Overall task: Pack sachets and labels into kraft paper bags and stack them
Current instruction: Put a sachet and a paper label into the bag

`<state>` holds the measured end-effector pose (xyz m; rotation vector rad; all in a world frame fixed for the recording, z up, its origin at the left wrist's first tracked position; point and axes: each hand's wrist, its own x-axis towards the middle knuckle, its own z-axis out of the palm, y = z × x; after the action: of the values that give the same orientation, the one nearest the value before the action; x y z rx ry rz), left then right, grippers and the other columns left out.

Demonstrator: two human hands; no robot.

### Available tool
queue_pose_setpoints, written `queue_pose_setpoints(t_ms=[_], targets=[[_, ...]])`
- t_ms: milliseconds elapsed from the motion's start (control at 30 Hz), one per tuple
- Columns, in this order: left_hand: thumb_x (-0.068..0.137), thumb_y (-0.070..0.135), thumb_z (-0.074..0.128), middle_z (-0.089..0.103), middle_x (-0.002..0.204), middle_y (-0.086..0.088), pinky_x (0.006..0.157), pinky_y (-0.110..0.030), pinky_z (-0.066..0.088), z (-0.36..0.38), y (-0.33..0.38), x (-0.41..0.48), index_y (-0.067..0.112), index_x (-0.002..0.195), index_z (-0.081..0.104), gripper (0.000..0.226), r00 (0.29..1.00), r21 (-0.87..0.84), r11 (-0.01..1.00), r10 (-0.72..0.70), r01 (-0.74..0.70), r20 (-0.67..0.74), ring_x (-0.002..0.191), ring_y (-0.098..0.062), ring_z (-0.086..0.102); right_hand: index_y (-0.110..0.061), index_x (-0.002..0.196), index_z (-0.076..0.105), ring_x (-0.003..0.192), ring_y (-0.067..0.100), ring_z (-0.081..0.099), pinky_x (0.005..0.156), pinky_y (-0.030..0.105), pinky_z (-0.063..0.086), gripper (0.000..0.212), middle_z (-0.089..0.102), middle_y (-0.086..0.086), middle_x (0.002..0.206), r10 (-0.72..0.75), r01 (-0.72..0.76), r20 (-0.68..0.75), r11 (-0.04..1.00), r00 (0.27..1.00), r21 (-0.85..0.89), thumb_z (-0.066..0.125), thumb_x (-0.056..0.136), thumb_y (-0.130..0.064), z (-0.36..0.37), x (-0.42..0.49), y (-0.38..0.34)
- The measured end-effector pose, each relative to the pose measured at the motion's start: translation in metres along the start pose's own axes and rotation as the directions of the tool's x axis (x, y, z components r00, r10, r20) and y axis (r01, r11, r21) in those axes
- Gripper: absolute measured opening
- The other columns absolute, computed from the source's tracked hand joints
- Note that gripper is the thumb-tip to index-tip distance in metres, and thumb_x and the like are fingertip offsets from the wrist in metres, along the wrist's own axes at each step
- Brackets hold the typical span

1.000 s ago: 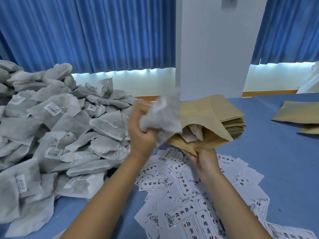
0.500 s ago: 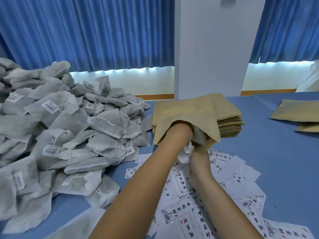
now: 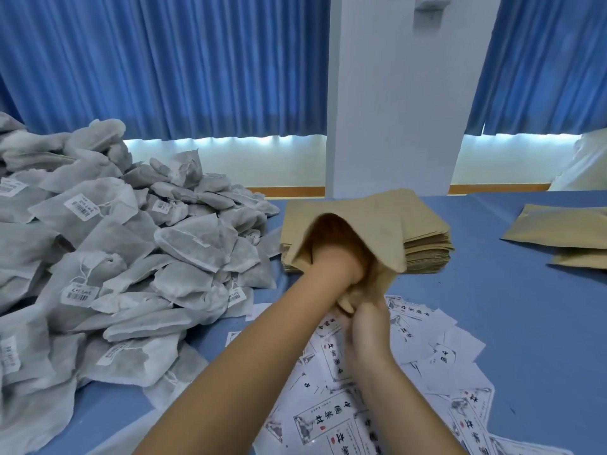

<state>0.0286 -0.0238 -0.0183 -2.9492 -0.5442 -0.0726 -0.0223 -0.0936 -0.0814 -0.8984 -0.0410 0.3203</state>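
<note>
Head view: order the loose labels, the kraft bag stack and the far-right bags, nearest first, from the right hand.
1. loose labels, spread under the right hand.
2. kraft bag stack, just behind it.
3. far-right bags, across the table to the right.

The left forearm (image 3: pixel 262 339) reaches up from the lower left with the wrist straight. The left hand (image 3: pixel 348 262) is sunk to the wrist in the open mouth of a kraft paper bag (image 3: pixel 377 224), so its fingers are hidden. The right hand (image 3: pixel 368 326) sits just below that wrist, its back toward the camera and its fingers (image 3: pixel 346 305) curled on the bag's lower lip. Its forearm runs down to the bottom edge.
</note>
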Motion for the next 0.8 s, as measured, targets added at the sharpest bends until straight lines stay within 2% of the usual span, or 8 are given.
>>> queue_pose_setpoints(t_ms=[100,200,333,400,467,567,633,800], targets=[[0.097,0.015,0.040,0.028,0.149,-0.022,0.110,-0.051,0.030,0.002,0.018,-0.009,0.005,0.139,0.033,0.044,0.983,-0.133,0.991,0.017,0.008,0.183,0.135,-0.040,0.030,-0.015,0.083,0.057,0.045,0.006,0.053,0.044,0.018,0.045,0.035,0.059,-0.006,0.051,0.008,-0.008,-0.106,1.000,0.994,0.005,0.033,0.091,0.009,-0.006,0.008,-0.006],[0.099,0.022,0.041,-0.004,0.154,-0.025,0.114,-0.056,0.011,0.002,0.009,-0.012,0.004,0.150,-0.002,0.068,0.972,-0.227,0.956,-0.147,0.187,0.181,0.141,-0.046,0.001,-0.015,0.089,0.060,0.047,0.013,0.049,0.046,0.023,0.041,0.032,0.060,0.000,0.059,0.004,-0.006,-0.022,0.995,1.000,-0.095,0.036,0.089,0.006,-0.001,-0.009,0.008],[0.103,0.024,0.031,0.014,0.155,-0.021,0.114,-0.044,0.020,0.001,-0.024,0.007,0.006,0.150,0.011,0.054,0.958,-0.281,0.926,-0.196,0.251,0.209,0.141,-0.038,0.019,-0.022,0.111,0.062,0.050,0.012,0.055,0.055,0.027,0.044,0.039,0.070,0.003,0.080,-0.004,0.012,0.032,0.968,0.999,-0.250,0.039,0.093,0.004,0.003,-0.005,0.015],[0.101,0.018,0.038,0.030,0.150,-0.017,0.109,-0.041,0.028,-0.010,-0.015,0.001,0.010,0.147,0.028,0.047,0.979,-0.287,0.939,-0.159,0.190,0.128,0.136,-0.033,0.032,-0.014,0.108,0.059,0.058,0.015,0.061,0.054,0.025,0.049,0.033,0.068,0.007,0.085,-0.003,-0.006,-0.044,0.980,0.999,-0.201,0.038,0.093,0.006,-0.001,0.008,0.009],[0.093,0.009,0.048,0.059,0.122,-0.014,0.089,-0.036,0.046,-0.013,-0.002,-0.013,0.011,0.125,0.057,0.033,0.970,-0.308,0.948,-0.002,-0.076,-0.245,0.110,-0.029,0.058,-0.010,0.111,0.054,0.070,0.019,0.060,0.055,0.027,0.049,0.032,0.062,0.008,0.091,0.022,-0.031,-0.101,0.996,0.995,-0.088,0.038,0.091,0.009,-0.005,0.021,0.002],[0.078,0.010,0.053,0.064,0.063,-0.001,0.044,-0.024,0.037,-0.002,-0.005,-0.048,0.012,0.074,0.068,0.016,0.531,-0.235,0.860,0.048,-0.452,-0.846,0.049,-0.021,0.056,-0.011,0.117,0.055,0.063,0.012,0.055,0.050,0.021,0.047,0.034,0.059,0.003,0.085,0.008,-0.017,-0.083,0.994,0.997,-0.109,0.041,0.092,0.008,-0.010,0.034,-0.006],[0.078,0.012,0.046,0.058,0.055,0.004,0.043,-0.023,0.032,0.004,-0.026,-0.058,0.013,0.068,0.065,0.022,0.405,-0.370,0.767,-0.157,-0.524,-0.901,0.045,-0.012,0.045,-0.005,0.120,0.054,0.062,0.015,0.059,0.044,0.019,0.048,0.029,0.063,0.009,0.096,0.044,-0.054,-0.095,0.993,0.995,-0.107,0.041,0.096,0.005,-0.011,0.038,-0.009],[0.084,0.024,0.056,0.043,0.139,-0.020,0.105,-0.047,0.029,0.047,-0.114,-0.042,0.017,0.126,0.053,0.043,0.574,-0.539,0.693,-0.712,0.479,-0.405,0.131,-0.037,0.033,0.000,0.128,0.049,0.071,0.026,0.061,0.043,0.020,0.048,0.031,0.060,0.023,0.115,0.056,-0.071,-0.095,0.984,0.994,-0.163,0.043,0.098,0.001,-0.018,0.046,-0.014]])
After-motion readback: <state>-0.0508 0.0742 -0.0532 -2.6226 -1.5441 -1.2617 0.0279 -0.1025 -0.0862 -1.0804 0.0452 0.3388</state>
